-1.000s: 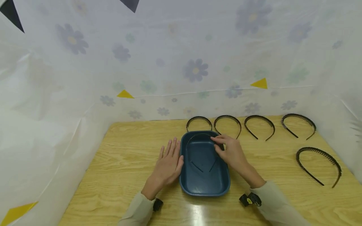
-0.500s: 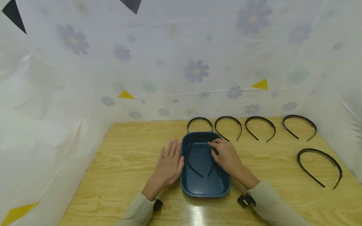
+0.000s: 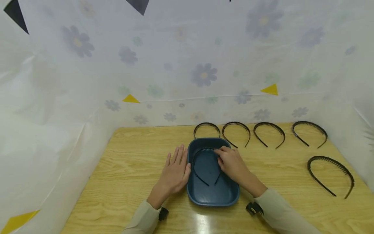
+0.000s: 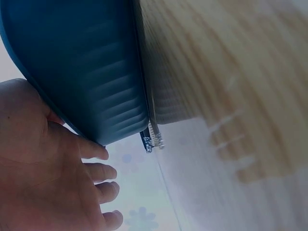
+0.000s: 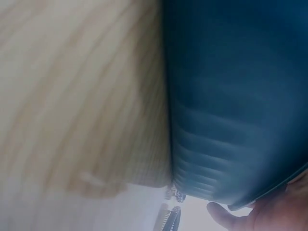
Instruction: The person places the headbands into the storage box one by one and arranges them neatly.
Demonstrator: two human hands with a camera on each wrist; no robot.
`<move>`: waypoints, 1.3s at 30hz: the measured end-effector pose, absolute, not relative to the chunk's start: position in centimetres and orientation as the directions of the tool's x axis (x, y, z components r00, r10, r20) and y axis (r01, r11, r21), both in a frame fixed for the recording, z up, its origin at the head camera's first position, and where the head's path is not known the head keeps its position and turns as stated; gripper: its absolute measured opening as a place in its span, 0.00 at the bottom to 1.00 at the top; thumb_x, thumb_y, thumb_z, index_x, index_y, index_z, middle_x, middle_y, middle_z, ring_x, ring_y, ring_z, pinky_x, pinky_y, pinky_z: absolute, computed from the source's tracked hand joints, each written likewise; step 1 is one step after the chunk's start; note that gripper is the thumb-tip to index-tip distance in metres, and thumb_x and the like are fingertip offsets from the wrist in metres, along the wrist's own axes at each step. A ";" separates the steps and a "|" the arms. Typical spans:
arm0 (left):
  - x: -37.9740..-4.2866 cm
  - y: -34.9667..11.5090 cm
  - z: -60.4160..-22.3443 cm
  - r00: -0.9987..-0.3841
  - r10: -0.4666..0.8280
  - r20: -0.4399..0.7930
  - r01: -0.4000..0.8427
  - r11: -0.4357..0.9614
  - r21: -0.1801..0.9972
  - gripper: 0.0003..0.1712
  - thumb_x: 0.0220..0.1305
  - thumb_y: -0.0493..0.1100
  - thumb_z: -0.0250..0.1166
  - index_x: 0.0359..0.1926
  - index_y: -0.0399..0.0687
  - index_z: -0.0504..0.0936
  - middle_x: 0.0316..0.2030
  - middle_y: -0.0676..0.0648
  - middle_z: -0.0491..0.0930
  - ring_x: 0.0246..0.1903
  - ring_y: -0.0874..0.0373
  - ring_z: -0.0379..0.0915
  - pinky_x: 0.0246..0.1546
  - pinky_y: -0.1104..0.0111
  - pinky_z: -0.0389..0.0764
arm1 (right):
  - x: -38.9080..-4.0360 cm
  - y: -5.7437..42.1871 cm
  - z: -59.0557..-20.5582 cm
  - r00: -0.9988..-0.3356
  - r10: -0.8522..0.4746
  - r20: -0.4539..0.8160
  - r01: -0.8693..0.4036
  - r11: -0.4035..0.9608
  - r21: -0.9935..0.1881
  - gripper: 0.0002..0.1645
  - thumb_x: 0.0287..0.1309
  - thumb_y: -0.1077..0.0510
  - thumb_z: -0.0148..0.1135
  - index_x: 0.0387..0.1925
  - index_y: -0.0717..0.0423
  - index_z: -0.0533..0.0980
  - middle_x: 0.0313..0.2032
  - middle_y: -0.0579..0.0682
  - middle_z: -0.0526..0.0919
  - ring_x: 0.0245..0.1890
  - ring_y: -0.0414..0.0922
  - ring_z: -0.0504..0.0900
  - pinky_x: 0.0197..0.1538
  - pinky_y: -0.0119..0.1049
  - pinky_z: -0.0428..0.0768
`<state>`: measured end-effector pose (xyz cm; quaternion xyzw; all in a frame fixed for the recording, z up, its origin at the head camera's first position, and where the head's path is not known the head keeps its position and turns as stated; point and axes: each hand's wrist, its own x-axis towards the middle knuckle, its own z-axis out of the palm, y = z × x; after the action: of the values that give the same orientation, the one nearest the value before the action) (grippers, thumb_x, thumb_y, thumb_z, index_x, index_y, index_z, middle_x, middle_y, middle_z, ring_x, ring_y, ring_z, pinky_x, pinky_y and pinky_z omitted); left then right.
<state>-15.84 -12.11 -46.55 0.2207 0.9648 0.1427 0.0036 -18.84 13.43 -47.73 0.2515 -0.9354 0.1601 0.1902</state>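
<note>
A dark toothed headband [image 3: 201, 178] is inside the blue rectangular tray [image 3: 213, 199], its open ends pointing toward the person. Thumb and fingers of my right hand [image 3: 233, 165] pinch the headband at its upper right, and they cover part of that side. My left hand [image 3: 173, 174] lies along the tray's left rim with straight fingers, its thumb at the edge. From the left wrist, the palm and fingers of the left hand [image 4: 53, 168] show beside the tray wall [image 4: 72, 62]. The right wrist view shows the right hand [image 5: 284, 211] over the tray's rim.
Similar black headbands lie apart on the wooden table [image 3: 131, 156]: one behind the tray [image 3: 206, 124], others along the back [image 3: 236, 123], [image 3: 269, 123] and right corner [image 3: 309, 123]. Another headband [image 3: 330, 158] is nearer on the right. White flower-patterned sheeting [image 3: 163, 74] surrounds the table.
My right hand has moved slightly left and nearer, bringing the headband lower into the tray. The left hand has stayed along the tray's left side.
</note>
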 end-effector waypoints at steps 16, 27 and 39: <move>-16.0 -12.3 -46.7 -0.901 0.428 0.068 0.431 0.864 0.259 0.35 0.83 0.53 0.36 0.82 0.40 0.49 0.81 0.39 0.40 0.80 0.43 0.35 0.76 0.44 0.41 | -18.8 13.6 -48.1 -0.749 -0.423 0.509 -0.580 0.791 -0.195 0.16 0.53 0.68 0.76 0.45 0.65 0.86 0.41 0.60 0.83 0.27 0.46 0.81 0.28 0.38 0.79; -16.0 -12.0 -46.9 -0.906 0.421 0.051 0.419 0.870 0.262 0.35 0.83 0.52 0.36 0.82 0.40 0.48 0.81 0.41 0.37 0.80 0.42 0.35 0.76 0.44 0.40 | -18.7 14.6 -48.1 -0.754 -0.392 0.527 -0.611 0.711 -0.347 0.18 0.56 0.68 0.74 0.49 0.63 0.85 0.48 0.58 0.82 0.37 0.48 0.84 0.34 0.41 0.81; -15.9 -12.1 -46.8 -0.907 0.418 0.049 0.414 0.866 0.279 0.35 0.83 0.52 0.36 0.82 0.39 0.49 0.81 0.39 0.40 0.80 0.42 0.35 0.76 0.43 0.42 | -18.1 17.2 -46.0 -0.736 -0.282 0.616 -0.612 0.667 -0.425 0.20 0.53 0.73 0.74 0.50 0.63 0.85 0.50 0.60 0.83 0.38 0.52 0.85 0.31 0.44 0.82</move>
<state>-15.86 -12.06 -46.81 0.2154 0.9660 0.1429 0.0066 -18.09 17.25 -46.02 0.2554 -0.8754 0.3185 0.2588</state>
